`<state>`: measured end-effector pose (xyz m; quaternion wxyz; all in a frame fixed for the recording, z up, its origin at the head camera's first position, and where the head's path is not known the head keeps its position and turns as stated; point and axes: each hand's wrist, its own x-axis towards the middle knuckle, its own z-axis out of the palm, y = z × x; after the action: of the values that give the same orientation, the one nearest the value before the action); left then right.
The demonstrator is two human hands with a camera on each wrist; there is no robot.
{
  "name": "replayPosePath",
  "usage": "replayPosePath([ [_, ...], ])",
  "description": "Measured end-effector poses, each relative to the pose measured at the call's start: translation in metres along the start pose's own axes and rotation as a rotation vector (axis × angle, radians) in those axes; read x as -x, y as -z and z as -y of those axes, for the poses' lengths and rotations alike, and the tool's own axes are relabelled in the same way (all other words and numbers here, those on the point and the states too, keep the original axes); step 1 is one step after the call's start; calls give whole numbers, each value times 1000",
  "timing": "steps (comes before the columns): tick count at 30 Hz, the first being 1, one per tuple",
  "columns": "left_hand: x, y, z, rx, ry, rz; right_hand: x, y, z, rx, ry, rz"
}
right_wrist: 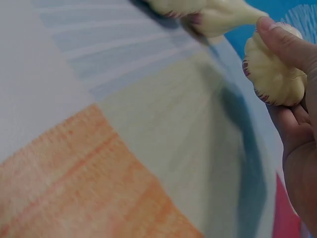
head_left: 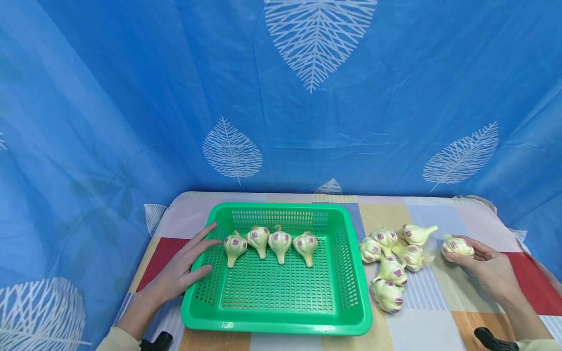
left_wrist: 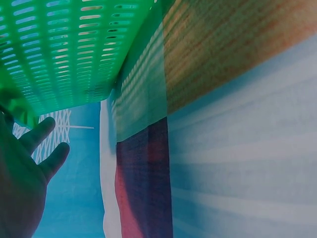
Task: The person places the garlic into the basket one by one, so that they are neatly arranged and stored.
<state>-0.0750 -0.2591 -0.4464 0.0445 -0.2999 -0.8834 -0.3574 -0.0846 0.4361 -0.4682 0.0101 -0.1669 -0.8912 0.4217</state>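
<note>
While left grip [head_left: 182,265] is spread, right grip [head_left: 491,269] pinches garlic [head_left: 457,246] across bulbs [head_left: 391,269] from basket [head_left: 281,327].

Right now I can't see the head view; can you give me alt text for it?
A person's right hand holds a garlic bulb over a patchwork tablecloth, while the left hand is at the left rim of a green basket. Four bulbs lie in a row inside the basket; a cluster of bulbs lies between it and the right hand.
</note>
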Motion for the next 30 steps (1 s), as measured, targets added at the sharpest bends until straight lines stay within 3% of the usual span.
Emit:
replayPosePath([
  [7,0,0,1,9,2,3,13,17,24,-75,91,-9],
  [14,-1,0,0,7,-1,1,23,17,54,-189,223,31],
  [30,0,-4,4,-10,-28,-16,49,-10,138,-111,338,246],
])
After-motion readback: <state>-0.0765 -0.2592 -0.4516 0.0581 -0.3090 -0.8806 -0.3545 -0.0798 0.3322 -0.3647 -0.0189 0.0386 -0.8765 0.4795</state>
